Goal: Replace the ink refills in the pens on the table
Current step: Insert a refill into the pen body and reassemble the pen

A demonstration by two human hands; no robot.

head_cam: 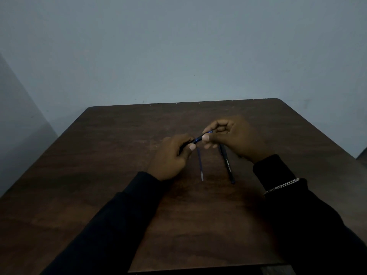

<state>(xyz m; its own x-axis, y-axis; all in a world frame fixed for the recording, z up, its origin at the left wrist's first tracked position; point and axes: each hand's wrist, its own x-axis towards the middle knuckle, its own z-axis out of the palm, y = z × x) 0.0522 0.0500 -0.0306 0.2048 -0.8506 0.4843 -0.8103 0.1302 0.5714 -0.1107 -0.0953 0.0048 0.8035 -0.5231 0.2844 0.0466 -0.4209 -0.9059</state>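
Refill (200, 165) beside black pen (228, 165)

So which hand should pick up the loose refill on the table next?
Probably the left hand: the refill lies just beside it. The right hand is farther off, over the black pen. Both hands now grip the blue pen.

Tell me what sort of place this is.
Probably a plain, dim room indoors, set up as a simple work spot. A bare brown wooden table stands against an unadorned pale blue-grey wall, with only a black pen and a loose refill lying on it.
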